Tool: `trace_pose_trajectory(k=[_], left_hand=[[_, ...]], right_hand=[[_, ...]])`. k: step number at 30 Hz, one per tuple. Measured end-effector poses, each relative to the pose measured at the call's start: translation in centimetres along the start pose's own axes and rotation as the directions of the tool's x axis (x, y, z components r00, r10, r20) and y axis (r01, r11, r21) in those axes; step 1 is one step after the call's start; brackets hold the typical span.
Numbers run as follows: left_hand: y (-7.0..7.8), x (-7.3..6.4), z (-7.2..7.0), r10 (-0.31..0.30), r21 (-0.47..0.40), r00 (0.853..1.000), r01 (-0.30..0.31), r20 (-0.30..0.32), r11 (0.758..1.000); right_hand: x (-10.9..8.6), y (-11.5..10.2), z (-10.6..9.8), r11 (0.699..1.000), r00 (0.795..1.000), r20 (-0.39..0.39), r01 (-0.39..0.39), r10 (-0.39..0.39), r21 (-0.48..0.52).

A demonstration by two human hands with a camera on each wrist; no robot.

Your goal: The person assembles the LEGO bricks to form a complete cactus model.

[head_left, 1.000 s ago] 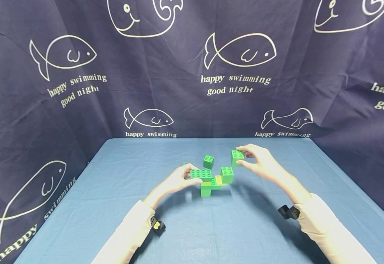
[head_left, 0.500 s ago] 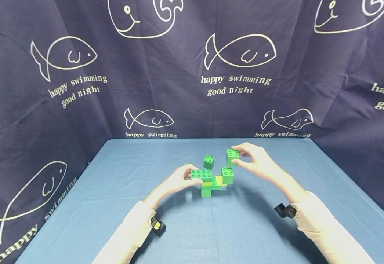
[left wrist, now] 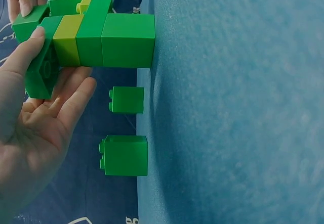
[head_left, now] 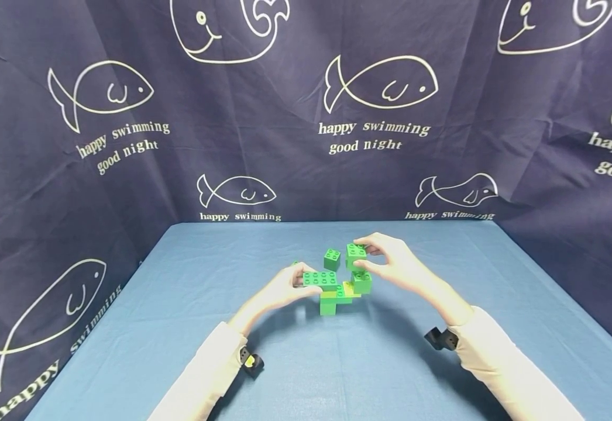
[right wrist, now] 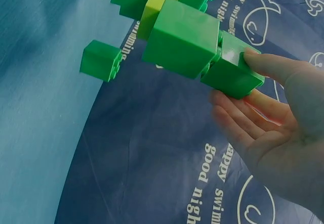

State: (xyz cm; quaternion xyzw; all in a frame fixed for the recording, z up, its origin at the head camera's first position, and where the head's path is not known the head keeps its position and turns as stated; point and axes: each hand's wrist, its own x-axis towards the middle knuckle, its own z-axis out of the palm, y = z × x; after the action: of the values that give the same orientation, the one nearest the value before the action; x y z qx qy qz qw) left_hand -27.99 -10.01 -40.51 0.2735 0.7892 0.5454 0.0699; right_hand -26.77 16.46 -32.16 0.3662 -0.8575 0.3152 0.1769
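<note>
A structure of green and yellow building bricks stands on the table. My left hand grips the long studded green brick at its upper left, thumb in front. At the structure's right side, a square green brick sits on a yellow piece. My right hand pinches another square green brick between thumb and fingers, just over that one and slightly to its left. In the right wrist view, studs show between the held brick and the lower brick; whether they touch I cannot tell.
A loose green brick lies on the blue-covered table behind the structure. A second loose brick shows in the left wrist view; my left hand mostly hides it from the head view. A dark fish-print cloth hangs behind.
My right hand has carried its square brick left and lowered it toward the structure's right-side brick. The left hand has kept its grip on the long brick and stayed in place.
</note>
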Motion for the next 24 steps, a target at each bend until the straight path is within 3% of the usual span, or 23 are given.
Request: trace_pose_trajectory(k=[13,24], left_hand=[[-0.1,-0.1,0.1,-0.003,-0.025,1.0,0.004,0.011,1.0],[0.0,-0.1,0.0,0.006,-0.026,1.0,-0.006,0.011,1.0]], right_hand=[[0.5,-0.9,1.2,0.997,0.999,0.031,0.041,-0.043,0.062],[0.8,-1.3,2.2,0.994,0.994,0.042,0.099,-0.101,0.056]])
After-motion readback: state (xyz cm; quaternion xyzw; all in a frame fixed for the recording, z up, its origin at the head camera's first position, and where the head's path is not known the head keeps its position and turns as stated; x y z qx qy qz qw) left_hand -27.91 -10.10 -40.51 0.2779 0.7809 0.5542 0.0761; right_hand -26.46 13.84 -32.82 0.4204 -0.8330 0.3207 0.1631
